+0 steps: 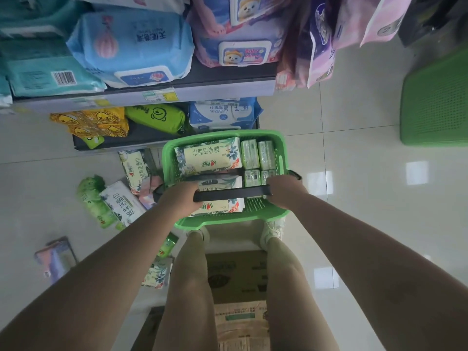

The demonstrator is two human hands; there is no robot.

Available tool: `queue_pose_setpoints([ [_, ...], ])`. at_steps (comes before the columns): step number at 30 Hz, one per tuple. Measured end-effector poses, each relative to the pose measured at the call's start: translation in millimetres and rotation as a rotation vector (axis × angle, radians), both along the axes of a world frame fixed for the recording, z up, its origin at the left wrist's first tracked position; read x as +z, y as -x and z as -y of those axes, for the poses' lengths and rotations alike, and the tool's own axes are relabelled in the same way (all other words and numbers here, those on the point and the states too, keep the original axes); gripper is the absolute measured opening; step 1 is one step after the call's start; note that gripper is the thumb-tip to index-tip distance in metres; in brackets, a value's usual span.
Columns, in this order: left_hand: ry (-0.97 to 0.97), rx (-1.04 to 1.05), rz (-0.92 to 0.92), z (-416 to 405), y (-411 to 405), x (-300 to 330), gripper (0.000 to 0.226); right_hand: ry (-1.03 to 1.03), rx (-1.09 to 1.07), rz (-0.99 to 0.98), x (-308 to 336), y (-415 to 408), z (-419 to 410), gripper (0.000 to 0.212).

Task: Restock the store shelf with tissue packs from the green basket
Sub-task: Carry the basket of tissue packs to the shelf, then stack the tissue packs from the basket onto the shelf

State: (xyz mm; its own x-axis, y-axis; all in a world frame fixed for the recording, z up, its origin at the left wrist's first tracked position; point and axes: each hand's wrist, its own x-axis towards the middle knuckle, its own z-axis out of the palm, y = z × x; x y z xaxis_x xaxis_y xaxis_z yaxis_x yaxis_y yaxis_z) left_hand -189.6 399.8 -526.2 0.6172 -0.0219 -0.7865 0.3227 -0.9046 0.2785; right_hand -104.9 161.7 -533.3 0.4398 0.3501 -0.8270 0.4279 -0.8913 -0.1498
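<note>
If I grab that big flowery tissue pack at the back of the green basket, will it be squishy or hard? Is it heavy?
The flowery tissue pack is probably squishy: its thin plastic wrapper looks soft and puffy. It is likely light for its size, being tissues. The shiny wrapper may feel a bit slippery. It lies flat in the green basket, so it shouldn't roll.

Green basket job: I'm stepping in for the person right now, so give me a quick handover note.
Left hand and right hand both grip the black handle of the green basket, held in front of the shelf.
Basket holds floral tissue packs and small green packs.
More packs lie on the floor.
Done: basket brought to the shelf.
Left: shelve every pack.
</note>
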Motion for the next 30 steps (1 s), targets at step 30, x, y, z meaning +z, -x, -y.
queue_pose_setpoints([
  [30, -0.245, -0.006, 0.007, -14.2, -70.2, 13.4, 0.078, -0.078, -0.389, 0.123, 5.0, -57.9, 5.1, 0.092],
])
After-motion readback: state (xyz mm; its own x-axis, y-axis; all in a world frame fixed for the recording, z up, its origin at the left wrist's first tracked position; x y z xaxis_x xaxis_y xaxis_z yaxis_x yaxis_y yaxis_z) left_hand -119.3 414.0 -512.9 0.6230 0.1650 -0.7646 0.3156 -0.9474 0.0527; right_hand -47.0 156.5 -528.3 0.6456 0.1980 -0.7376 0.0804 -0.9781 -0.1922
